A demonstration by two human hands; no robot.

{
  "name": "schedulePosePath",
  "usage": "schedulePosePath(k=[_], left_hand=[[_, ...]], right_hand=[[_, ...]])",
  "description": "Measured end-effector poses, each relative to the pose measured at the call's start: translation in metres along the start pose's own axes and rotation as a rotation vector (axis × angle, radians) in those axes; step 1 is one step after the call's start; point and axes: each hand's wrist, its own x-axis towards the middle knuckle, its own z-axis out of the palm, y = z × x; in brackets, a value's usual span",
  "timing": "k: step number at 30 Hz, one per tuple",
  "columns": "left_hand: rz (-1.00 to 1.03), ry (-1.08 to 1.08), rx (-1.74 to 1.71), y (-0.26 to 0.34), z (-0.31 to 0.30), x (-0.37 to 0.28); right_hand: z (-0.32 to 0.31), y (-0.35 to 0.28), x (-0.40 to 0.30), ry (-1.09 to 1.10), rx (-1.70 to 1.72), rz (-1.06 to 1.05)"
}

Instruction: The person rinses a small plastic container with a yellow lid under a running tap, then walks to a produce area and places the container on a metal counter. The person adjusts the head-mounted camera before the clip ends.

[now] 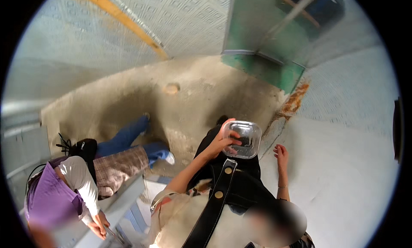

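My left hand point(229, 139) grips a clear, square container point(249, 148) with rounded corners, held in front of my body at about leg height. Several of its fingers show through or inside the transparent wall; I cannot tell which. Nothing is visible inside the container apart from those fingers. To the right, my right hand point(282, 153) hangs in the air with loosely bent fingers and holds nothing. It is nearest to the pale wall point(341, 170), apart from the container. A black strap point(214, 196) with brass-coloured studs runs down my front.
At left a person in a purple garment point(53, 199) bends over a light counter edge point(128, 196), hands on a metal tool point(116, 236). A small tan object point(171, 88) lies on the worn floor point(190, 74). Ahead stands a green doorway point(248, 25); rusty stains point(294, 100) mark the wall base.
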Motion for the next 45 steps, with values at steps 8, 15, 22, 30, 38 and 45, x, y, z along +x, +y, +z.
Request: schedulePosePath(k=[8, 15, 22, 30, 38, 45], left_hand=[[0.199, 0.576, -0.339, 0.012, -0.052, 0.047], [0.559, 1.086, -0.945, -0.02, -0.121, 0.031], [0.653, 1.15, -1.089, -0.068, -0.279, 0.091], [0.713, 1.165, -1.286, -0.071, -0.455, 0.187], [0.901, 1.145, -1.466, -0.052, -0.486, 0.181], [1.105, 1.04, -1.487, -0.046, -0.491, 0.173]], right_hand=[[0.173, -0.091, 0.267, -0.51, -0.385, -0.323], [0.467, -0.179, 0.374, -0.72, -0.819, -0.468], [0.709, -0.13, 0.437, -0.69, -0.856, -0.022], [0.949, 0.008, 0.6, -0.551, -0.83, -0.221], [1.053, 0.045, 0.696, -0.508, -0.829, -0.519], [1.069, -0.005, 0.792, -0.409, -0.968, -0.81]])
